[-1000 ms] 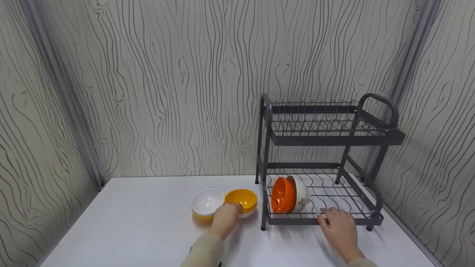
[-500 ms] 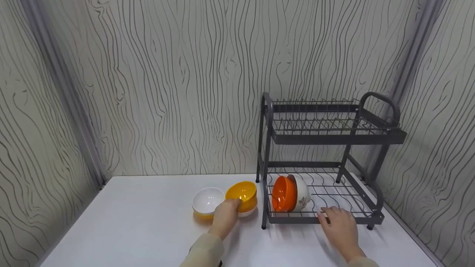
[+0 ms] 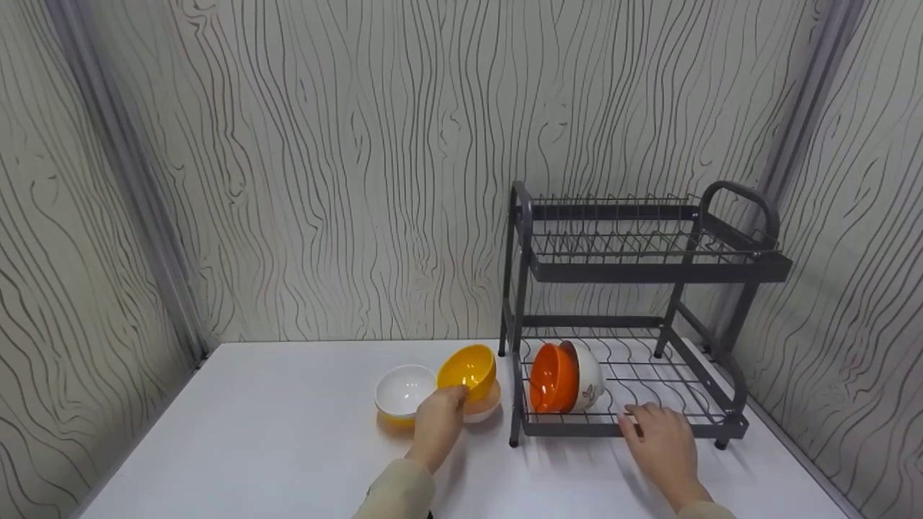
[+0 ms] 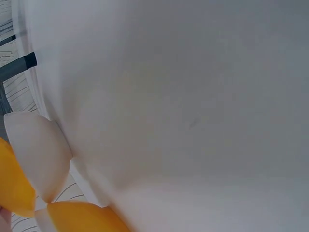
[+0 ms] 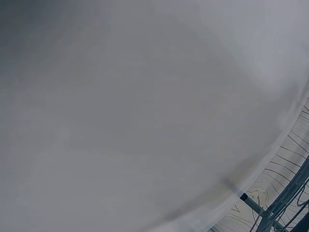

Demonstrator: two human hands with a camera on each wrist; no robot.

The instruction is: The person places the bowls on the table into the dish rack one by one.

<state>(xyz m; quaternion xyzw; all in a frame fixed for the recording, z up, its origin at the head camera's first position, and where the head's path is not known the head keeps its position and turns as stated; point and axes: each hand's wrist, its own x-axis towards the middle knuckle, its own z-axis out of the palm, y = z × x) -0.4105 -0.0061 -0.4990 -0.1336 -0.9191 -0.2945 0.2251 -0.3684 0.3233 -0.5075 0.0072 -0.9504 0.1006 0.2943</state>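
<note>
My left hand (image 3: pixel 437 427) pinches the near rim of a yellow bowl (image 3: pixel 469 371), which is tilted up over a whitish bowl (image 3: pixel 486 408) on the table. To its left stands a white-lined bowl (image 3: pixel 404 388) with a yellow lower part. In the left wrist view, the held yellow bowl (image 4: pixel 13 186) shows at the left edge beside the whitish bowl (image 4: pixel 41 153). My right hand (image 3: pixel 660 445) rests with relaxed fingers at the front bar of the dark dish rack (image 3: pixel 663 272). Only the table and part of the rack appear in the right wrist view.
On the rack's lower tier, an orange bowl (image 3: pixel 552 378) stands on its side against a white bowl (image 3: pixel 590 376) with a flower print. The upper tier has wire dividers (image 3: pixel 613 244). Wood-pattern panels (image 3: pixel 346 173) enclose the white table (image 3: pixel 288 432) at the back and sides.
The yellow bowl has risen out of the whitish bowl and tipped toward my left hand, exposing the bowl below. My right hand has stayed at the rack's front bar.
</note>
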